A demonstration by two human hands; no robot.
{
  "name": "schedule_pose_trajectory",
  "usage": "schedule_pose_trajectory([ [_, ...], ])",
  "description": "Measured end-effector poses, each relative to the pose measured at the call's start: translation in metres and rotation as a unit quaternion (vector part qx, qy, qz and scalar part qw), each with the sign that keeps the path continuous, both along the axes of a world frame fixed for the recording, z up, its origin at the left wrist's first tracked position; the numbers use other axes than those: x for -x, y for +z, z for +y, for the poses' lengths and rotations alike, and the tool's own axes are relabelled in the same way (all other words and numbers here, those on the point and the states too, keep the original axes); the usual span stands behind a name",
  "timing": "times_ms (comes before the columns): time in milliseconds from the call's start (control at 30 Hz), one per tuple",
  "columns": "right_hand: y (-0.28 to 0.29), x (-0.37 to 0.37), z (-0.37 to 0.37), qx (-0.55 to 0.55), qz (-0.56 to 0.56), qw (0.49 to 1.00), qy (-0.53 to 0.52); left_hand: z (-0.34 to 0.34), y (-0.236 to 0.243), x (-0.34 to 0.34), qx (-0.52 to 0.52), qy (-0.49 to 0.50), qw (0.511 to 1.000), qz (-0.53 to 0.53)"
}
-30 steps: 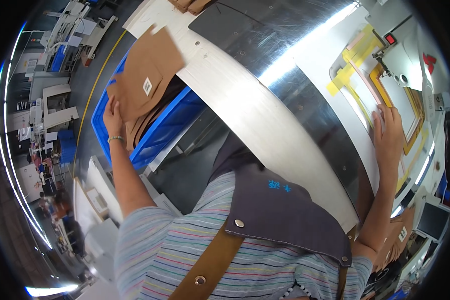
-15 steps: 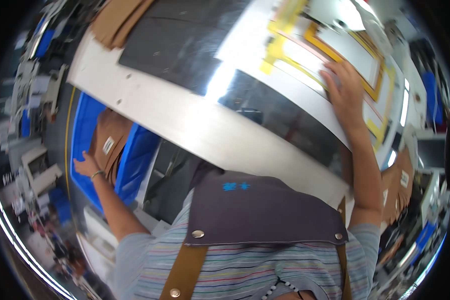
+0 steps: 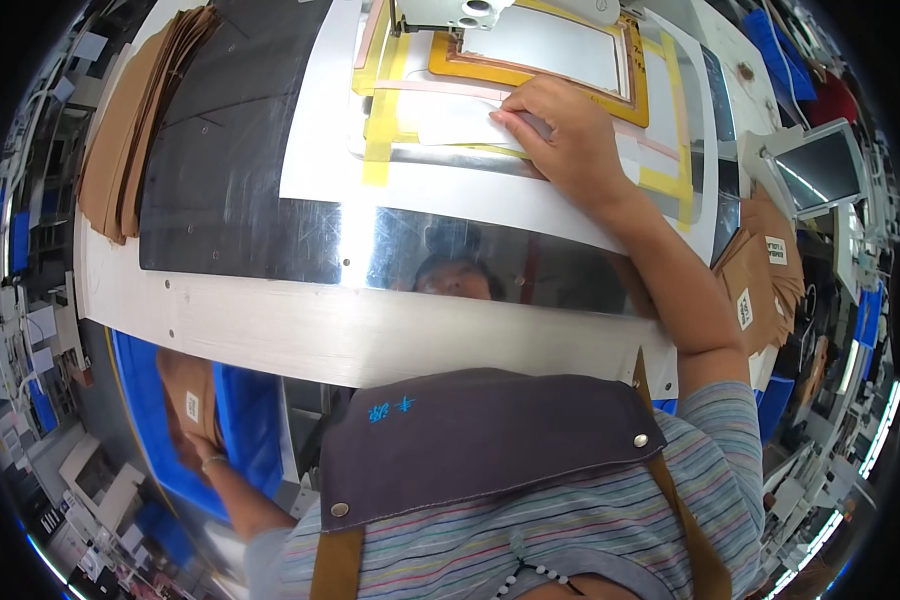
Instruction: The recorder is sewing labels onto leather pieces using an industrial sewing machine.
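My right hand (image 3: 567, 133) is over the sewing machine's work area, thumb and forefinger closed in a pinch at the edge of a white slip (image 3: 455, 120). The slip lies beside yellow tape strips (image 3: 378, 140) on a white board (image 3: 315, 165). Just beyond the fingers sits a yellow-orange frame (image 3: 537, 75) with a pale window, under the white machine head (image 3: 450, 12). My left hand (image 3: 202, 452) reaches down into a blue bin (image 3: 250, 420) at lower left, against brown flat pieces (image 3: 182, 385) with a white label. Its fingers are mostly hidden there.
A stack of brown pieces (image 3: 135, 130) stands on the table's far left, beside a dark plate (image 3: 240, 140). More labelled brown pieces (image 3: 760, 270) hang at the right edge, near a small screen (image 3: 818, 170). The pale table edge (image 3: 270, 320) runs before me.
My view has turned. My left hand has moved from the bin's outer rim to the brown pieces inside. My right hand has gone from resting beside the frame to pinching at the white slip.
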State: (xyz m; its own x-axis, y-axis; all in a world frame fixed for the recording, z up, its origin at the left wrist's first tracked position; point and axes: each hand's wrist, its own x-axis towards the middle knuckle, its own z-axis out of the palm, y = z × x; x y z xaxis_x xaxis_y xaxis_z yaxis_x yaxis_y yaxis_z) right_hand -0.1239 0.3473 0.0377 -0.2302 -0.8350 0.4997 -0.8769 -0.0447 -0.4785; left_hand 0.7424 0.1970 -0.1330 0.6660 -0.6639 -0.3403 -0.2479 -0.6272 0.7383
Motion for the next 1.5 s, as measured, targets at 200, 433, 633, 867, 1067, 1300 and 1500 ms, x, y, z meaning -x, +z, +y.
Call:
schedule_pose_trajectory([
  [200,0.008,-0.003,-0.002,0.029,0.021,0.999,0.009,-0.013,0.017,0.033,0.04,-0.023,0.999,0.026],
  [433,0.052,0.034,0.004,-0.046,-0.162,0.986,0.005,-0.008,0.063,0.002,-0.012,-0.035,0.963,0.268],
  [633,0.097,0.093,-0.019,-0.149,-0.139,0.976,-0.073,-0.127,0.121,0.145,0.218,-0.144,0.801,-0.538],
  [867,0.041,0.086,-0.057,-0.145,-0.085,0.986,-0.016,-0.11,0.185,0.519,0.379,-0.675,0.58,-0.253],
  [1067,0.018,0.083,-0.056,-0.187,-0.159,0.969,-0.033,-0.066,0.187,0.654,0.337,-0.835,0.4,-0.172],
  [1300,0.012,0.07,-0.062,-0.121,-0.072,0.986,-0.084,-0.06,0.176,0.681,0.345,-0.843,0.334,-0.243],
  [1500,0.02,0.078,-0.054,-0.173,0.021,0.978,-0.111,-0.055,0.173,0.691,0.345,-0.838,0.328,-0.267],
])
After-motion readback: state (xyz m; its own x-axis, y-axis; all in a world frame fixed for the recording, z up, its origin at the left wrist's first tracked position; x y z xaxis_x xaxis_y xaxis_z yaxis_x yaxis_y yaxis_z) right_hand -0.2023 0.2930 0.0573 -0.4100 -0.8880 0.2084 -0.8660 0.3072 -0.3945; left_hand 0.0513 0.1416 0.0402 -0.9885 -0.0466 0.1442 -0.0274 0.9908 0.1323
